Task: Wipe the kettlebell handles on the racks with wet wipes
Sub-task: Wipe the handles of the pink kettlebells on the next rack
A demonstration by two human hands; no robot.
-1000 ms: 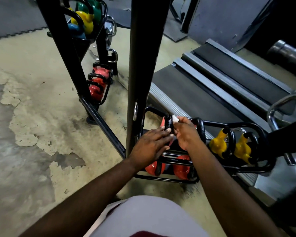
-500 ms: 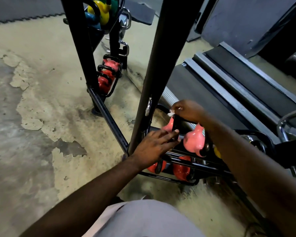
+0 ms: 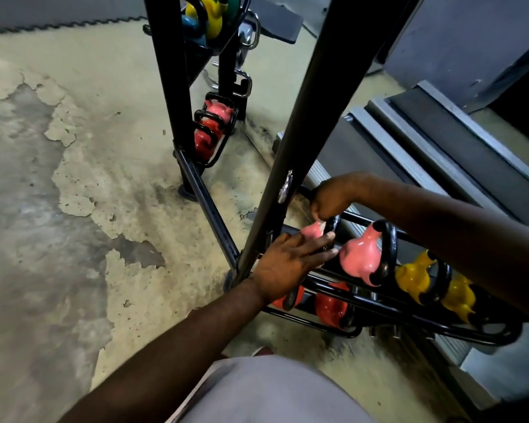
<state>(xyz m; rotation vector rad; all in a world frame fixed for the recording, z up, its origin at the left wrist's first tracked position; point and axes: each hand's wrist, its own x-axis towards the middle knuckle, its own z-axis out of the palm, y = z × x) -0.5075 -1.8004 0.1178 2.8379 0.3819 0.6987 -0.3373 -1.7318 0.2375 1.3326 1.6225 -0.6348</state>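
A low black rack holds kettlebells with black handles. My right hand is closed over the top of the handle of the leftmost pink kettlebell; the wet wipe is almost hidden in its fingers. My left hand lies over that kettlebell's body and lower handle, holding it. To the right stand a second pink kettlebell and two yellow ones. Red kettlebells sit on the lower tier.
A slanted black post rises just left of my hands. A second rack with red kettlebells stands farther back, and coloured kettlebells sit higher up. A treadmill deck runs behind the rack. The concrete floor is worn.
My right hand has moved from the front of the handle up to its top. The wipe, plainly white earlier, is now mostly covered. My left hand stays on the kettlebell.
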